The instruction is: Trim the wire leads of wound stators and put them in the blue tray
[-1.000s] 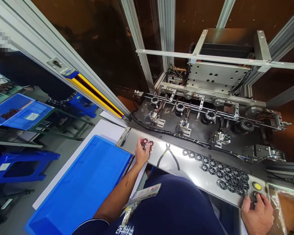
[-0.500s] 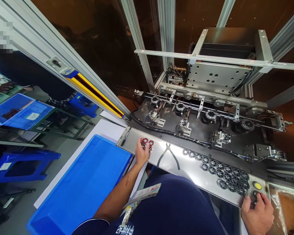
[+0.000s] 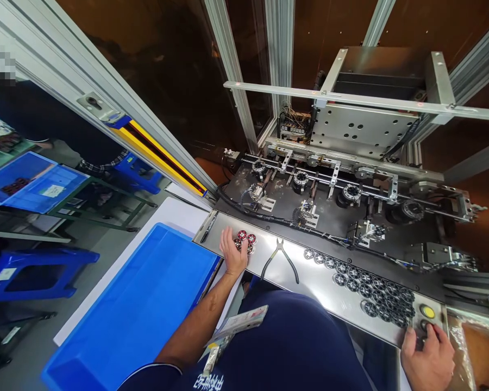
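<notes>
My left hand point(image 3: 233, 253) rests on the metal ledge at the left, fingers spread, the thumb touching or just beside a small cluster of red-and-black round parts point(image 3: 251, 238). At the right end of the ledge, my right hand point(image 3: 428, 355) lies over the button panel point(image 3: 442, 320). Its thumb and fingers are apart, and a fingertip is at a dark button point(image 3: 424, 325) below a yellow button point(image 3: 427, 311). Several black round parts with spoked faces point(image 3: 365, 289) lie in rows beside this hand. Between the hands lie cutting pliers point(image 3: 280, 255) with their handles spread.
Behind the ledge stands a machine with round fixtures point(image 3: 349, 193) along a rail. A dark pen point(image 3: 209, 228) lies at the ledge's left end. To the left are a large blue tray point(image 3: 142, 304), a yellow light-curtain bar point(image 3: 158, 160), a blue stool point(image 3: 36, 274) and another person point(image 3: 61, 125).
My left hand's fingers have lifted off the red-and-black parts and shifted left, spreading apart. My right hand stays at the dark button.
</notes>
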A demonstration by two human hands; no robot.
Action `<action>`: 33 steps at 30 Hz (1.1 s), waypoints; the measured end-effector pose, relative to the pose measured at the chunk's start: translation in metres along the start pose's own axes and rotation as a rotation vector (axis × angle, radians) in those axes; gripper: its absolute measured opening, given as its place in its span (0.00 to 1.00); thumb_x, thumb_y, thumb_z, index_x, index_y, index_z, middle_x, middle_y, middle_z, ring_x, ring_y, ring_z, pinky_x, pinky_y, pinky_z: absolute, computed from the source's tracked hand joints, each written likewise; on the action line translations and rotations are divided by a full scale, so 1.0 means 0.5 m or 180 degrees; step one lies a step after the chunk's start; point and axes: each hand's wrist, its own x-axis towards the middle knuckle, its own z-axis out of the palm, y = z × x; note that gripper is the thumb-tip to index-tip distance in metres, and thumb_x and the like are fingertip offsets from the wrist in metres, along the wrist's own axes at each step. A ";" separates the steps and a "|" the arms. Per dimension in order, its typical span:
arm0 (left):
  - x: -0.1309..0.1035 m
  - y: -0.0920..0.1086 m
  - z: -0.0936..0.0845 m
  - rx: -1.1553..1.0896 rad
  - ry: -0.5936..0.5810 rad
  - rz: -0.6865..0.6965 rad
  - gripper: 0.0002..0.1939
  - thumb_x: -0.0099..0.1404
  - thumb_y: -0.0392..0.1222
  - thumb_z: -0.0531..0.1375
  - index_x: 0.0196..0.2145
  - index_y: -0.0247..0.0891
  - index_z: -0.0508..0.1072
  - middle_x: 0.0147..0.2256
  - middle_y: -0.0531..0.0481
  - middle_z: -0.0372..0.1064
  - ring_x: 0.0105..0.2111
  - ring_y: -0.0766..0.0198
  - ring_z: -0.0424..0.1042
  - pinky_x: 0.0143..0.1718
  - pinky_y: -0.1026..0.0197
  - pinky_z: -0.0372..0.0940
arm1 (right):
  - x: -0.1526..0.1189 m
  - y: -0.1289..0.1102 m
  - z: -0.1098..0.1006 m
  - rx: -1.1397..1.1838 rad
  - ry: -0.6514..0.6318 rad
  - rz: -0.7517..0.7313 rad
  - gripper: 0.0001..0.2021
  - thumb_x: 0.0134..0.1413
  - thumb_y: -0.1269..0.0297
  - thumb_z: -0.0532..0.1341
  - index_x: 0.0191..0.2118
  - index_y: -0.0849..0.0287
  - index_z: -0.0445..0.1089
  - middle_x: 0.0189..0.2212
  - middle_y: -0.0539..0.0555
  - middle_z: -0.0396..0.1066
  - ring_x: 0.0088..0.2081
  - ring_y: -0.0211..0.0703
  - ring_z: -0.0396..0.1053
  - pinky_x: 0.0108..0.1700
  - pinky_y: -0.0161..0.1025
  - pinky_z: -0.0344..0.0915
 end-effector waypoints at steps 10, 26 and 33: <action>-0.004 0.004 -0.001 0.0178 0.0117 0.0115 0.33 0.72 0.57 0.52 0.65 0.31 0.60 0.68 0.26 0.56 0.73 0.40 0.46 0.71 0.33 0.42 | 0.003 -0.004 -0.037 0.0112 -0.0268 -0.0385 0.26 0.62 0.54 0.53 0.55 0.73 0.70 0.47 0.73 0.72 0.49 0.68 0.71 0.49 0.59 0.71; -0.004 0.003 0.001 0.0211 0.0149 0.0098 0.33 0.71 0.58 0.52 0.64 0.32 0.60 0.67 0.27 0.57 0.72 0.39 0.48 0.71 0.33 0.43 | 0.020 -0.010 -0.064 -0.0080 -0.0546 -0.0065 0.29 0.66 0.51 0.49 0.54 0.71 0.74 0.42 0.72 0.75 0.53 0.73 0.72 0.46 0.60 0.72; -0.003 0.004 -0.002 0.0159 0.0092 0.0121 0.33 0.71 0.58 0.53 0.65 0.31 0.60 0.67 0.26 0.57 0.72 0.39 0.48 0.71 0.32 0.42 | 0.018 0.000 -0.063 -0.0029 -0.0509 -0.0002 0.31 0.64 0.50 0.47 0.53 0.74 0.74 0.43 0.74 0.73 0.53 0.76 0.71 0.46 0.62 0.71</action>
